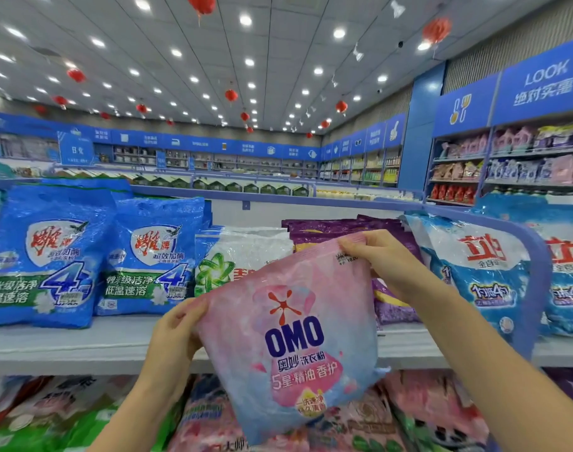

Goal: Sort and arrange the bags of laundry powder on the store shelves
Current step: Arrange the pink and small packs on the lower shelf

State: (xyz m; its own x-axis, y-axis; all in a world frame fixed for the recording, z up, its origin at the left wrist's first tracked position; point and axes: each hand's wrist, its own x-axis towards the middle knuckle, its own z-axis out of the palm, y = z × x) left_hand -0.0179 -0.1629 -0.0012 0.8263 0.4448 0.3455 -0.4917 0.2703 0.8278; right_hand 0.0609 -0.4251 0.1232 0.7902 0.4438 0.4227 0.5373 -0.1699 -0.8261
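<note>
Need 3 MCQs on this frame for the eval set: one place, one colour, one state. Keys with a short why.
1. Where is the pink OMO bag relative to the grey shelf?
A. Lying flat on it
B. Held up in front of it
C. Leaning on its back wall

2. What colour are the stacked bags behind the right hand?
A. Purple
B. Orange
C. Black

3. Which hands grip the pink OMO bag?
A. Both
B. Left only
C. Neither

Key:
1 B: the bag hangs tilted in the air, off the shelf.
2 A: purple packs show above the bag's top edge.
3 A: the left hand grips its side edge and the right hand pinches its top corner.
</note>
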